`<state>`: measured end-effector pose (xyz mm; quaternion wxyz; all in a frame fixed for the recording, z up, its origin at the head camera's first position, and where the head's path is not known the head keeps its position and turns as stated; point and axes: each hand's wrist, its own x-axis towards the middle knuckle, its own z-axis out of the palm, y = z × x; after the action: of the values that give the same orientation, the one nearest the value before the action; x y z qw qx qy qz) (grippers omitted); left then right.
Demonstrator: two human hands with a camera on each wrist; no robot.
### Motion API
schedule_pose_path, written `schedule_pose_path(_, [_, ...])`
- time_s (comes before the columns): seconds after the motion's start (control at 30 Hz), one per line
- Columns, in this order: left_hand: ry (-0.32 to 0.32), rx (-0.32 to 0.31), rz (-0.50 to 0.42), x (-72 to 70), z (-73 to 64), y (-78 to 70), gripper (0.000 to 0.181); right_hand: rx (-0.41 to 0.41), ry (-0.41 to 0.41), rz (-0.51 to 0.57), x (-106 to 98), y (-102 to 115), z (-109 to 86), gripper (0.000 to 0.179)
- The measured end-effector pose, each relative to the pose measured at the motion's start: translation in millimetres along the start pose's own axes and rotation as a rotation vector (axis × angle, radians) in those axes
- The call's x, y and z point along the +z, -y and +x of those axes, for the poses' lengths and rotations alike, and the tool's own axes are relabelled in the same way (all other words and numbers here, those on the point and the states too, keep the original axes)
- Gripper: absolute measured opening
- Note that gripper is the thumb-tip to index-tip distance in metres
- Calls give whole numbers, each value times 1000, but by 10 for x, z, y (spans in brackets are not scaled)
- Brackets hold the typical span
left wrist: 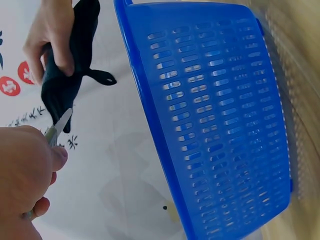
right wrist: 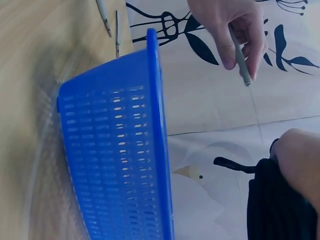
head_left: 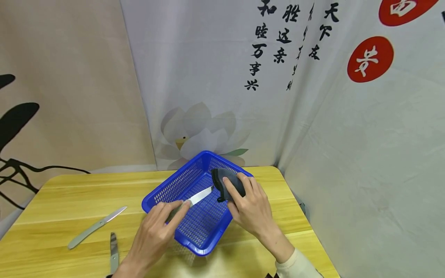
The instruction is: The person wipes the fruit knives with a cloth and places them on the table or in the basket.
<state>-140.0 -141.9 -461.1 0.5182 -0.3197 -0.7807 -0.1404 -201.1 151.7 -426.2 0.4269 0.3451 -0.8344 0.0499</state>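
My left hand [head_left: 153, 233] grips a knife [head_left: 201, 196] by its grey-green handle, the pale blade pointing away to the right. A dark grey cloth [head_left: 225, 177] with a small loop hangs from my right hand [head_left: 253, 210], which pinches it between thumb and fingers. In the left wrist view the blade tip overlaps the lower edge of the cloth [left wrist: 60, 92]. Both hands are above a blue plastic basket [head_left: 201, 251] with slotted sides, the right hand over its right edge.
Two more knives lie on the wooden table [head_left: 59, 200] left of the basket: one with a bright blade [head_left: 94, 228], the other with a darker blade [head_left: 114, 251]. A printed cloth backdrop [head_left: 194, 77] hangs behind and to the right.
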Motion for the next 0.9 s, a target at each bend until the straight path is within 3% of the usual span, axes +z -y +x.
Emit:
schedule_pose_path(0.17, [4, 8, 16, -11, 7, 1, 45, 11, -21, 66, -80, 64, 46, 62])
schedule_pose_path(0.37, [28, 32, 54, -21, 12, -7, 42, -46, -37, 118, -120, 275, 104, 68])
schedule_pose_path(0.67, [-33, 56, 50, 24, 29, -4, 40, -126, 21, 94, -73, 542, 112, 70])
schedule_pose_path(0.9, [-35, 47, 51, 11, 35, 2, 39, -130, 5, 36, -28, 472, 84, 68])
